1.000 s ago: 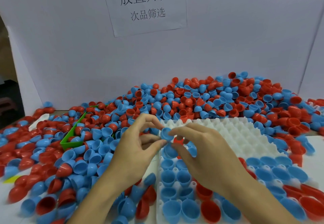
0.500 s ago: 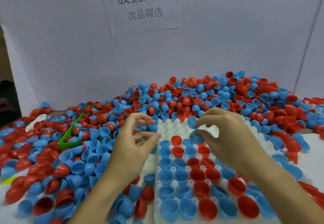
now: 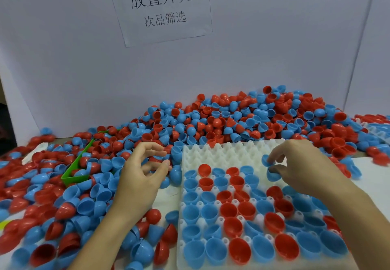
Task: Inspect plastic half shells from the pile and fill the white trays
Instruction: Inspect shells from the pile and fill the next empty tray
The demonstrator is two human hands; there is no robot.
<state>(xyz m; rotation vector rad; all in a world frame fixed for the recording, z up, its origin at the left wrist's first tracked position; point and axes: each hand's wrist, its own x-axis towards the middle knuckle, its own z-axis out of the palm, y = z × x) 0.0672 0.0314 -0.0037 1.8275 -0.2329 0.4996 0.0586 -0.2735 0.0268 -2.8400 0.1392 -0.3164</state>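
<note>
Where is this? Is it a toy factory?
Probably a factory sorting bench. There's a huge pile of red and blue half shells, a white tray being filled with them, and a printed Chinese sign on the wall.

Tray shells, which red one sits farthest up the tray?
The red shell at the filled area's top left, alone in its row, in the white tray.

a white paper sign [image 3: 162,9] printed with black chinese characters hangs on a pale partition board [image 3: 274,54] standing behind the work surface. at left, a green tray [image 3: 76,172] with low walls sits tilted and partly buried. a small yellow-green object [image 3: 4,225] shows at the far left edge, too cropped to identify.
</note>
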